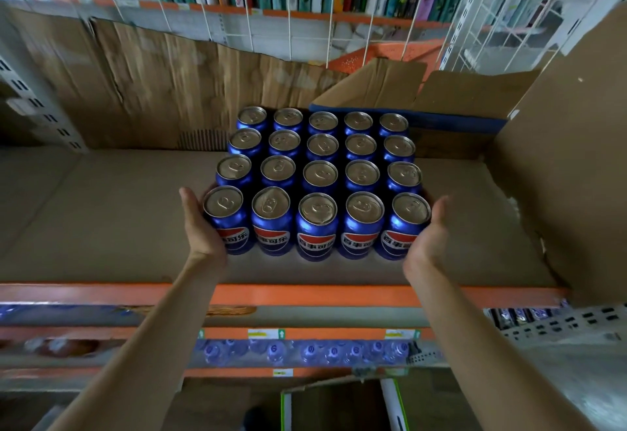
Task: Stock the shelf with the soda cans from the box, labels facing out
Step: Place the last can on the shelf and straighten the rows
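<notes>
Front-row soda cans [315, 227] carry a red-white-blue globe logo with white Chinese characters 百事可乐 across it, facing near; fully readable on the middle can, partly cut off on the outer ones. Price tags [266, 333] on the lower orange shelf rail [305, 296] are too blurred to read. Bottle caps [273, 351] below show a round mark, not legible.

shelf [101, 213] lined with brown cardboard sheet, orange front edge [305, 294]. on it: block of blue soda cans [319, 172], upright, five wide and four deep, touching each other, front row labels facing out. the block sits between the left hand fingers [190, 198] and right hand fingers [441, 206], both touching the front corner cans. open cardboard box [475, 104] on the shelf beyond the right fingers, just behind the cans.
</notes>
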